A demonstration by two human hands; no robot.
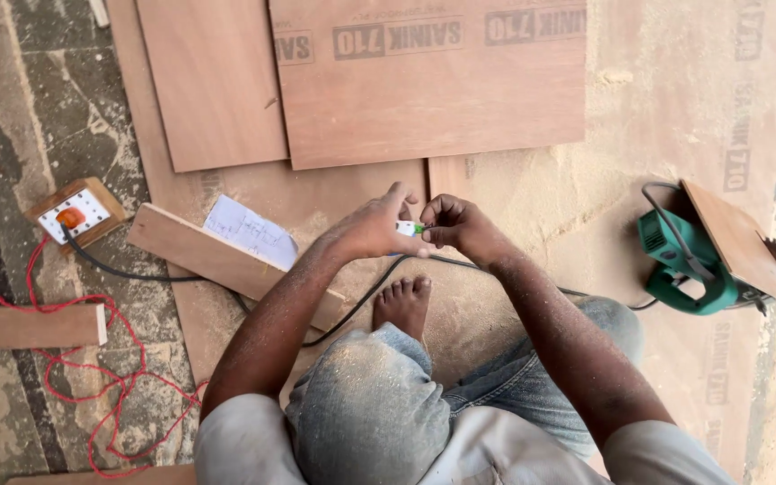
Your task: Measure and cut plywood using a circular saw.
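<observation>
Both hands pinch one small white-green piece [409,228]: left hand [372,229], right hand [460,226] fingers closed (green circular saw [689,265] right); mid-adjustment, fine twisting likely next.

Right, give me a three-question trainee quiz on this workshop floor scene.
1. True or false: both hands pinch one small white and green object.
2. Which side of the person is the green power saw on? A left, B right.
3. What colour is the thin wire looping from the socket box?

Key: 1 true; 2 B; 3 red.
</observation>
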